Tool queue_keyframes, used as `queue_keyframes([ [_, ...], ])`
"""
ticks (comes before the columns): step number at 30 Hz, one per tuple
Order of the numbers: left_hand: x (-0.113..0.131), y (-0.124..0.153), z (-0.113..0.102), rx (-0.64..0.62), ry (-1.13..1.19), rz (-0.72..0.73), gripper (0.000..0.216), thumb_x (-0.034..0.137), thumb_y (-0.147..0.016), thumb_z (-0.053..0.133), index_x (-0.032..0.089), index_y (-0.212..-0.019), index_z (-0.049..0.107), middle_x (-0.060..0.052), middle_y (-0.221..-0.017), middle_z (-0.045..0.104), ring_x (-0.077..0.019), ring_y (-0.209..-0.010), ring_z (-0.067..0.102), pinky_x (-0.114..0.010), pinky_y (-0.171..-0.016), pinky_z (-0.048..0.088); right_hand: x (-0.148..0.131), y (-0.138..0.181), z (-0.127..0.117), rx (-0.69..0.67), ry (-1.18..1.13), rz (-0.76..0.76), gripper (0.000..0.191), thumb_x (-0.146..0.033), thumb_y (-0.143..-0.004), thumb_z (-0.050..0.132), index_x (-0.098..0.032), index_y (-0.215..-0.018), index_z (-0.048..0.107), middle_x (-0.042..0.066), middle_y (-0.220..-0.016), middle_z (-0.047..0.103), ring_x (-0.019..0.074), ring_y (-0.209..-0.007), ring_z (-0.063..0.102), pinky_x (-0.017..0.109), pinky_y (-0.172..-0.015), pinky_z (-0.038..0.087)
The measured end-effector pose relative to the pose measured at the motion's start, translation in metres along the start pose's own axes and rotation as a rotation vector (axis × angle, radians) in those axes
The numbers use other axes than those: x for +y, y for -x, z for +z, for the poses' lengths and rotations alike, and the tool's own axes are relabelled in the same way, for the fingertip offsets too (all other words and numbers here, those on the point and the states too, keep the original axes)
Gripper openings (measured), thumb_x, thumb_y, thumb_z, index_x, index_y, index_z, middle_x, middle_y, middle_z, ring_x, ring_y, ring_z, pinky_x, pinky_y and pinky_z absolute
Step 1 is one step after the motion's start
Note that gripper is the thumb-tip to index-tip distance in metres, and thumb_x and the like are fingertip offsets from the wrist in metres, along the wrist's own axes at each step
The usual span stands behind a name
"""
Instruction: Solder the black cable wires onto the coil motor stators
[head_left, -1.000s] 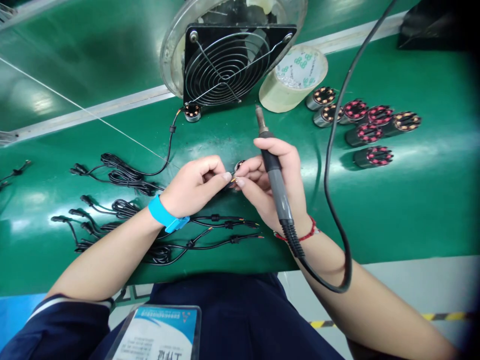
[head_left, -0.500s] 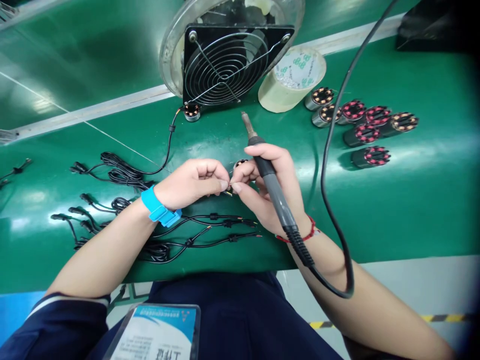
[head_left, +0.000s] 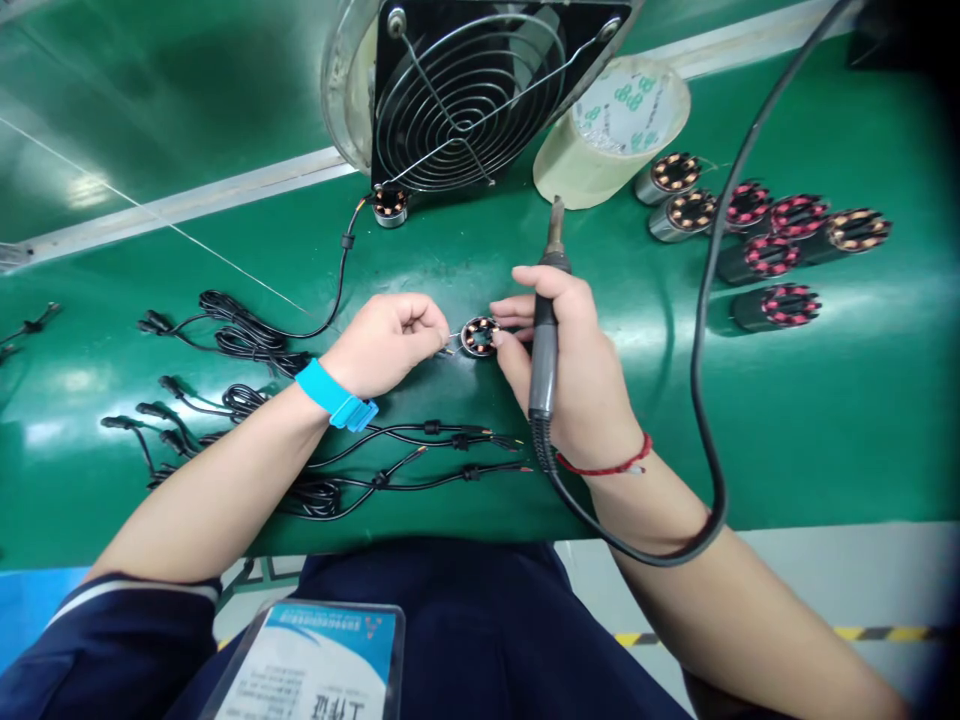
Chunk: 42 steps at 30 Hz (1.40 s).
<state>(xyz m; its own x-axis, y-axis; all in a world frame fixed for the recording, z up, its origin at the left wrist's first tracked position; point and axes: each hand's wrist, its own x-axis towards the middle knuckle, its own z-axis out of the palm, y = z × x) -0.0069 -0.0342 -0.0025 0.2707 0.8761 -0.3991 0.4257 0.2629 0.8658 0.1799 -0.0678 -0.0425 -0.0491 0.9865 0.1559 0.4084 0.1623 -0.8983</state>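
Observation:
My left hand [head_left: 394, 345] is closed, thumb and fingertips pinching the thin wire ends [head_left: 451, 350] beside a small motor stator [head_left: 468, 338] with copper windings. My right hand [head_left: 589, 365] has a soldering iron [head_left: 544, 365] lodged between index finger and thumb, its metal tip pointing away from me. The thumb and other fingers of that same hand rest on the stator's right side. Just how the wires meet the stator is too small to tell.
A fan with a wire guard [head_left: 461, 125] stands at the back, a stator with a cable [head_left: 391, 207] below it. Right of it are a large tape roll [head_left: 570, 165] and several stators [head_left: 776, 305]. Black cables [head_left: 247, 335] lie at left; the iron's cord [head_left: 701, 370] loops over my right arm.
My right fingers have moved from the wire ends at my left fingertips to the stator, which now shows more fully. The soldering iron has swung more upright. The camera view has shifted slightly.

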Motion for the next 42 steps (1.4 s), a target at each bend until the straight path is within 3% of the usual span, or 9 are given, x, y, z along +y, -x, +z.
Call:
queue_keyframes([
  [5,0.000,0.003,0.003,0.012,-0.034,-0.016,0.007,0.015,-0.073,0.056,0.014,-0.067,0.060,0.003,-0.059,0.056,-0.0063,-0.054,0.045,-0.021,-0.051,0.036,-0.010,-0.001,-0.011,0.081,-0.062,-0.033,0.041,-0.033,-0.095,0.054,-0.035,-0.135,0.050,0.003,-0.108,0.071,0.0189,-0.086,0.072,0.038,-0.081,0.060],
  [8,0.001,0.005,0.005,0.040,-0.050,-0.024,0.009,0.011,-0.073,0.054,0.015,-0.067,0.060,0.003,-0.059,0.058,-0.0061,-0.052,0.047,-0.021,-0.049,0.037,-0.014,-0.002,-0.018,0.161,-0.050,-0.148,0.028,-0.034,-0.091,0.061,-0.031,-0.119,0.063,0.004,-0.114,0.069,0.0203,-0.092,0.071,0.037,-0.080,0.060],
  [10,0.002,0.005,0.006,0.058,-0.052,-0.027,0.011,0.009,-0.073,0.053,0.015,-0.067,0.060,0.003,-0.058,0.059,-0.0056,-0.050,0.047,-0.020,-0.048,0.037,-0.015,-0.002,-0.020,0.199,-0.042,-0.209,0.020,-0.031,-0.088,0.065,-0.029,-0.108,0.067,0.003,-0.106,0.070,0.0211,-0.095,0.070,0.039,-0.082,0.058],
  [15,0.003,0.004,0.006,0.075,-0.055,-0.032,0.013,0.007,-0.073,0.054,0.015,-0.065,0.059,0.003,-0.056,0.059,-0.0045,-0.047,0.046,-0.018,-0.045,0.037,-0.012,0.004,-0.020,0.290,-0.075,-0.227,0.013,-0.041,-0.086,0.063,-0.030,-0.091,0.070,-0.001,-0.076,0.067,0.0144,-0.057,0.060,0.035,-0.052,0.046],
  [21,0.001,0.002,0.005,0.083,-0.066,-0.005,0.014,0.006,-0.074,0.055,0.015,-0.063,0.059,0.003,-0.054,0.058,-0.0040,-0.046,0.045,-0.018,-0.043,0.035,-0.017,0.006,-0.024,0.283,-0.056,-0.259,0.008,-0.030,-0.082,0.067,-0.025,-0.080,0.072,0.000,-0.067,0.067,0.0148,-0.052,0.060,0.035,-0.046,0.045],
  [28,0.002,0.002,0.006,0.091,-0.072,-0.032,0.015,0.009,-0.076,0.057,0.015,-0.062,0.057,0.003,-0.054,0.058,-0.0048,-0.046,0.044,-0.020,-0.044,0.034,-0.015,0.006,-0.022,0.292,-0.066,-0.277,0.010,-0.031,-0.081,0.067,-0.024,-0.076,0.072,0.000,-0.066,0.068,0.0126,-0.049,0.058,0.034,-0.044,0.044],
  [34,0.003,0.003,0.006,0.083,-0.060,-0.025,0.015,0.006,-0.074,0.056,0.016,-0.063,0.057,0.003,-0.054,0.057,-0.0050,-0.046,0.045,-0.021,-0.045,0.034,-0.019,0.009,-0.020,0.326,-0.048,-0.177,0.013,-0.036,-0.083,0.065,-0.026,-0.078,0.071,0.002,-0.069,0.067,0.0162,-0.052,0.058,0.039,-0.046,0.041],
  [42,0.003,0.003,0.006,0.091,-0.049,-0.025,0.016,0.006,-0.074,0.055,0.015,-0.062,0.057,0.003,-0.054,0.057,-0.0054,-0.047,0.045,-0.021,-0.046,0.034,-0.018,0.004,-0.021,0.284,-0.063,-0.239,0.011,-0.032,-0.083,0.065,-0.024,-0.077,0.069,0.000,-0.066,0.066,0.0138,-0.049,0.057,0.036,-0.044,0.043],
])
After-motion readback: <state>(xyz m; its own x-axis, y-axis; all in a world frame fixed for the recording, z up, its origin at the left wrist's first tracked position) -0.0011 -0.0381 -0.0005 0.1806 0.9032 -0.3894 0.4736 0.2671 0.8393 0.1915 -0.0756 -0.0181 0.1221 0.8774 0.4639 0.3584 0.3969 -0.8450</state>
